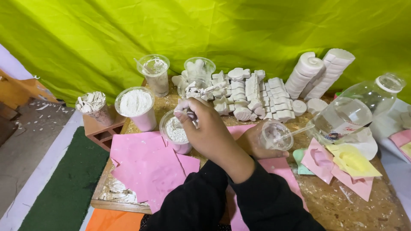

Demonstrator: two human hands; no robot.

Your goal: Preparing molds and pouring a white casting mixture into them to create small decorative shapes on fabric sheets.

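1. Two hands crossed here. Your right hand (207, 130) reaches across to the left and sits right over the powder cup (175, 131), with the fingers pinched around a small pale tool (189, 113). It looks like a spoon or stick, but I can't make out which.
2. Your left hand (253, 144) goes under that wrist and is wrapped around the clear cup (276, 134), just right of your right forearm. A thin clear stirrer (295, 131) leans out of it.
3. My read is you're at the scooping bit, drawing white powder out of the cup under your fingers. I can't see whether the tool is loaded.
4. If the powder is meant for the clear cup, the move needs a level carry back over your own left arm. Keep the cup steady and the tool flat, or you'll dust the pink paper sheets (145, 164) below your hand.
5. Watch what's around you. A second powder cup (136, 107) is just left of your knuckles, the white cast pieces (252, 96) are piled right beyond your fingertips, and a tilted clear bottle (355, 112) lies off past the left hand.
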